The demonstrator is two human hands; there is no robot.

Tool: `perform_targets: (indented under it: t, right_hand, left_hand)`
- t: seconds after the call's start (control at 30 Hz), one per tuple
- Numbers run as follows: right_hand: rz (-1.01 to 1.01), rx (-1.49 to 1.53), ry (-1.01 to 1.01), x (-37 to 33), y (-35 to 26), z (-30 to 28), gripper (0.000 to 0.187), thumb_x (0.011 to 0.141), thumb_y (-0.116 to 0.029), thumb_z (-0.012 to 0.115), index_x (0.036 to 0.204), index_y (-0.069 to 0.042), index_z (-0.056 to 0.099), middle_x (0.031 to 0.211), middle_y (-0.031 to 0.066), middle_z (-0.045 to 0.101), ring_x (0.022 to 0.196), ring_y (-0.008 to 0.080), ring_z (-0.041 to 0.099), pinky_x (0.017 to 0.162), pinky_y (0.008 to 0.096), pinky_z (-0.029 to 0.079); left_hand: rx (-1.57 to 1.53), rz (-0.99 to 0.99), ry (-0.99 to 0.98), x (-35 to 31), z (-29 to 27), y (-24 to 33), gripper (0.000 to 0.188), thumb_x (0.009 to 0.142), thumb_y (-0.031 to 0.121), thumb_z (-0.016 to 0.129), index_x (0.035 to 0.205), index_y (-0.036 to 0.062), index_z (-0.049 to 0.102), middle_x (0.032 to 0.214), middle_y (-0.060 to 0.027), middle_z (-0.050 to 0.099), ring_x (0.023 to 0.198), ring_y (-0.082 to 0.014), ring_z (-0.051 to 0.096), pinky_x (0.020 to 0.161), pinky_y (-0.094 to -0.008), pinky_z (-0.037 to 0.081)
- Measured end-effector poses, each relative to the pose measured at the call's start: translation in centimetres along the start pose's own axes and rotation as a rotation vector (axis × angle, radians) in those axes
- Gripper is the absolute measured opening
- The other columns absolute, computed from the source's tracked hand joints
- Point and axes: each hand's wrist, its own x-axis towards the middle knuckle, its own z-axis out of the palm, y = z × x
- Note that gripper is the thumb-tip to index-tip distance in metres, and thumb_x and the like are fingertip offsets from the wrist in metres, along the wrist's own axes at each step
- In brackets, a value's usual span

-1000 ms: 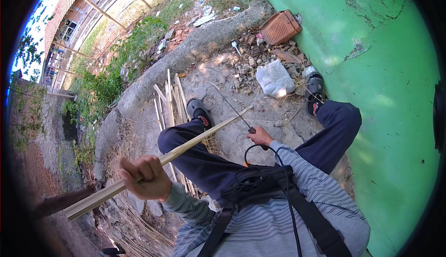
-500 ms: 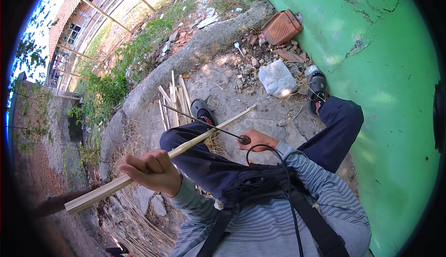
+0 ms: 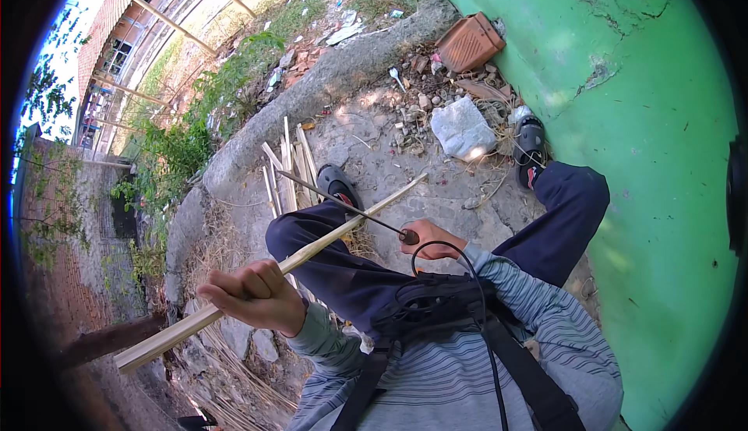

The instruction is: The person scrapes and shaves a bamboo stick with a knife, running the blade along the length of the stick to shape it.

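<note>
Strip: A pale, straw-coloured wooden strip, straight-grained, thick and blunt at its near end, narrows to a slim point at the far end; it slants over the person's left thigh, well left of the green wall.
Left hand: The left hand, clenched around the strip's thicker half, is farther from the wall than the other.
Right hand: The right hand, between strip and wall, grips the dark handle of a thin-bladed tool.
Blade: It crosses the strip in view; contact cannot be told.
Ground: Loose strips lie well left of the wall, a white block nearer it.
</note>
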Motion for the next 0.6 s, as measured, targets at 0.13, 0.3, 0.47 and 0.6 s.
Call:
perform_targets:
  t: [0.13,0.3,0.47,0.6]
  right_hand:
    - [-0.038,0.011,0.041,0.5,0.2,-0.1,0.028,0.086,-0.019,0.072,0.073,0.002,0.057,0.059,0.0078,0.05,0.059,0.015,0.043,0.057,0.0397,0.039]
    - [-0.036,-0.067,0.117,0.8,2.8,0.6,0.03,0.085,-0.022,0.072,0.074,0.003,0.058,0.059,0.0108,0.051,0.058,0.017,0.044,0.057,0.0413,0.04]
    - [0.035,-0.037,-0.006,0.5,-0.9,-0.3,0.024,0.084,-0.018,0.073,0.08,0.001,0.06,0.064,0.0088,0.052,0.063,0.0157,0.046,0.061,0.0395,0.042]
    - [0.089,-0.106,0.124,1.0,2.8,0.1,0.024,0.081,-0.019,0.073,0.08,0.002,0.062,0.064,0.0127,0.056,0.063,0.0176,0.05,0.062,0.0406,0.044]
  left_hand:
    - [-0.015,0.006,-0.04,-0.1,0.5,0.0,0.045,0.115,0.043,0.031,0.077,0.0199,0.029,0.048,0.0079,0.015,0.04,-0.0039,0.008,0.036,-0.0276,0.008]
    - [0.014,-0.002,0.016,0.0,0.0,-0.1,0.045,0.116,0.043,0.031,0.077,0.0201,0.029,0.049,0.0076,0.015,0.039,-0.004,0.008,0.036,-0.0277,0.008]
    - [-0.004,-0.014,0.006,-0.5,0.3,0.1,0.046,0.116,0.043,0.031,0.076,0.0202,0.027,0.049,0.0074,0.015,0.039,-0.0038,0.008,0.036,-0.0278,0.008]
    - [0.017,-0.007,0.02,-0.5,0.7,0.0,0.047,0.115,0.043,0.032,0.075,0.0201,0.027,0.049,0.0076,0.014,0.039,-0.0038,0.008,0.036,-0.0277,0.008]
